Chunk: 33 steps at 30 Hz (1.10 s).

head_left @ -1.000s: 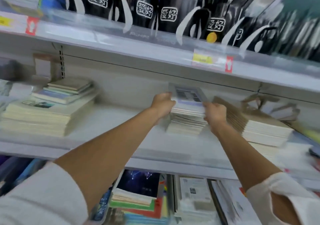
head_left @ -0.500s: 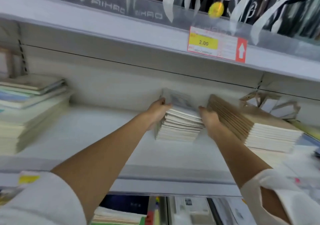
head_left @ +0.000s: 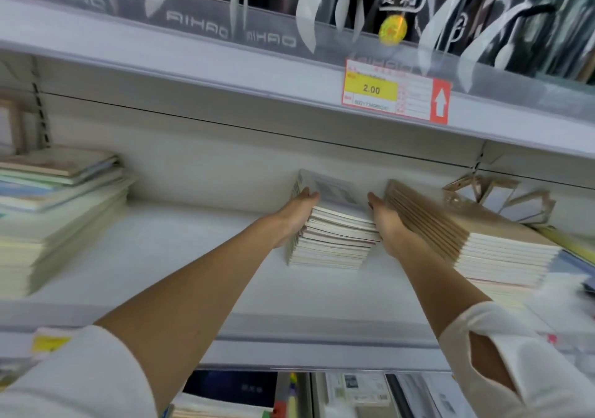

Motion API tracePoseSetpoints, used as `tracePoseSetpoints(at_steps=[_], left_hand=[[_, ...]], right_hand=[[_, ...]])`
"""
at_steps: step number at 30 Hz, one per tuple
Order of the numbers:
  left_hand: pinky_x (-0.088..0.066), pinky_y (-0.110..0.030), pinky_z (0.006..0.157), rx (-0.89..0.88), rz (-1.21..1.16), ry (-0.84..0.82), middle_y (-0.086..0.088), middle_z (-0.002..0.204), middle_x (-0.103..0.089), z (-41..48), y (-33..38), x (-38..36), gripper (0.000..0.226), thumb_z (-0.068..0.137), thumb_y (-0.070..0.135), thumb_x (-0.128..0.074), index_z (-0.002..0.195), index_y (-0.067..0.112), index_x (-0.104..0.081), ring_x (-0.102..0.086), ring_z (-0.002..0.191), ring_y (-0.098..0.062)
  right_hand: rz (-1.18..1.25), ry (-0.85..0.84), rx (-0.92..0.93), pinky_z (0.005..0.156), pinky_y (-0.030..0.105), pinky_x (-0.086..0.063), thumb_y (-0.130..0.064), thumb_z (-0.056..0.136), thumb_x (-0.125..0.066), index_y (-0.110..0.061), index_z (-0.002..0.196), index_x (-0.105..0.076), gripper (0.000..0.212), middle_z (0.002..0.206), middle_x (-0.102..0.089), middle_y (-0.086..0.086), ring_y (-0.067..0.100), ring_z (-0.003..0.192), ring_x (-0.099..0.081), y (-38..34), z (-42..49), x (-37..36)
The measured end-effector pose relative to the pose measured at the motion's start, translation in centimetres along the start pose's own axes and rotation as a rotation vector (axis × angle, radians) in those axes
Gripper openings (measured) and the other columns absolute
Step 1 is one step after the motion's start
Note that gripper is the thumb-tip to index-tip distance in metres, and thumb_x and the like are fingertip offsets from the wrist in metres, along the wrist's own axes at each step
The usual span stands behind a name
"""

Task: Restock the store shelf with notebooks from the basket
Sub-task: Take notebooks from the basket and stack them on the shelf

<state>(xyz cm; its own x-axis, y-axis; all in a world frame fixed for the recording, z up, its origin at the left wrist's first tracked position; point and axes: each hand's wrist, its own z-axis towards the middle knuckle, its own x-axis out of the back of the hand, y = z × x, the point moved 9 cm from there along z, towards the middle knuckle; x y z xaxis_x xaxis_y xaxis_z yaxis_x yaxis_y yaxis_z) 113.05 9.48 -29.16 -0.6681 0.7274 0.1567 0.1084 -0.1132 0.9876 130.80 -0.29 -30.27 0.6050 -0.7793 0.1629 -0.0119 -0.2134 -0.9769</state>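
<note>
Notebook stack settled on shelf | between left hand, right hand

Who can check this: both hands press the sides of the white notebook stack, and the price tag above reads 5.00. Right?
One detail is wrong: the head view shows the price tag reads 2.00, not 5.00. The left hand and right hand do press the sides of the white notebook stack.

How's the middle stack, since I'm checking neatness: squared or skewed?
Skewed: in the middle stack, upper notebooks sit offset from the lower ones.
</note>
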Motion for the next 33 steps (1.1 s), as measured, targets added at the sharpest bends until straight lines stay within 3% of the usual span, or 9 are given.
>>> tracePoseSetpoints(at_steps=[2,4,5,7,9,12,17,24,33], left_hand=[[-0.034,-0.015,0.093,-0.033,0.007,0.002,0.003,0.135,-0.048,-0.7,0.5,0.3,0.051,0.104,0.039,-0.026,0.149,0.015,-0.028,-0.049,0.12,-0.016],[-0.04,-0.005,0.066,-0.062,0.031,0.073,0.007,0.087,-0.052,-1.9,0.8,1.6,0.028,0.103,0.034,-0.032,0.105,0.021,-0.056,-0.051,0.077,-0.007],[-0.043,-0.009,0.065,-0.077,0.054,0.141,0.005,0.081,-0.053,-2.5,0.6,2.9,0.027,0.102,0.033,-0.037,0.089,0.02,-0.056,-0.051,0.073,-0.009],[-0.048,-0.025,0.073,-0.084,0.074,0.258,-0.004,0.084,-0.064,-4.1,0.1,6.0,0.025,0.096,0.03,-0.048,0.086,0.011,-0.06,-0.059,0.077,-0.018],[-0.049,-0.024,0.068,-0.073,0.044,0.335,-0.009,0.075,-0.07,-6.4,-0.3,8.9,0.023,0.091,0.022,-0.054,0.079,0.005,-0.065,-0.062,0.061,-0.013],[-0.04,-0.022,0.054,-0.047,0.122,0.504,0.0,0.052,-0.06,-11.5,-0.5,13.9,0.026,0.083,0.022,-0.057,0.06,0.011,-0.062,-0.05,0.044,-0.01],[-0.041,-0.027,0.063,0.003,0.183,0.803,-0.001,0.059,-0.057,-22.4,-2.9,23.0,0.029,0.082,0.023,-0.059,0.053,0.016,-0.059,-0.053,0.06,-0.019],[-0.04,-0.032,0.064,0.157,0.127,1.05,-0.005,0.056,-0.054,-39.1,-12.5,34.2,0.033,0.086,0.021,-0.056,0.053,0.014,-0.056,-0.049,0.059,-0.025],[-0.047,-0.034,0.073,0.482,-0.02,1.305,-0.012,0.066,-0.062,-58.2,-28.7,38.8,0.026,0.082,0.024,-0.055,0.065,0.009,-0.068,-0.056,0.067,-0.027]], right_hand=[[-0.086,-0.026,0.001,0.111,0.036,-0.027,-0.057,0.095,-0.042,-0.011,0.145,-0.039,0.069,0.148,-0.042,0.009,0.028,0.136,-0.039,-0.6,-0.4,-0.1],[-0.23,0.083,0.139,0.104,0.038,-0.036,-0.047,0.098,-0.042,-0.009,0.132,-0.054,0.052,0.134,-0.055,0.015,0.032,0.126,-0.05,-2.0,-1.4,0.9],[-0.313,0.218,0.25,0.099,0.04,-0.04,-0.042,0.097,-0.043,-0.008,0.12,-0.061,0.045,0.124,-0.061,0.019,0.036,0.118,-0.055,-2.9,-2.5,1.7],[-0.443,0.435,0.52,0.098,0.04,-0.041,-0.037,0.093,-0.044,-0.008,0.11,-0.067,0.041,0.11,-0.068,0.019,0.037,0.107,-0.061,-5.3,-6.1,1.5],[-0.454,0.438,0.748,0.102,0.039,-0.042,-0.03,0.089,-0.049,-0.009,0.11,-0.07,0.036,0.111,-0.07,0.012,0.031,0.106,-0.063,-6.9,-9.6,-1.5],[-0.394,0.291,0.865,0.095,0.038,-0.046,-0.031,0.082,-0.046,-0.009,0.102,-0.072,0.04,0.103,-0.071,0.008,0.027,0.101,-0.062,-7.6,-14.2,-7.6],[-0.316,0.004,0.943,0.063,0.027,-0.036,-0.017,0.086,-0.054,-0.012,0.078,-0.066,0.015,0.073,-0.059,-0.002,0.018,0.071,-0.056,-6.3,-23.4,-18.9],[-0.301,-0.422,0.898,0.062,0.032,-0.045,-0.019,0.089,-0.055,-0.009,0.075,-0.065,0.02,0.071,-0.064,0.002,0.021,0.068,-0.059,0.8,-36.4,-33.8],[-0.498,-0.892,0.765,0.053,0.035,-0.027,-0.02,0.089,-0.053,-0.017,0.056,-0.038,0.036,0.05,-0.036,-0.001,0.014,0.049,-0.035,15.6,-50.2,-48.7]])
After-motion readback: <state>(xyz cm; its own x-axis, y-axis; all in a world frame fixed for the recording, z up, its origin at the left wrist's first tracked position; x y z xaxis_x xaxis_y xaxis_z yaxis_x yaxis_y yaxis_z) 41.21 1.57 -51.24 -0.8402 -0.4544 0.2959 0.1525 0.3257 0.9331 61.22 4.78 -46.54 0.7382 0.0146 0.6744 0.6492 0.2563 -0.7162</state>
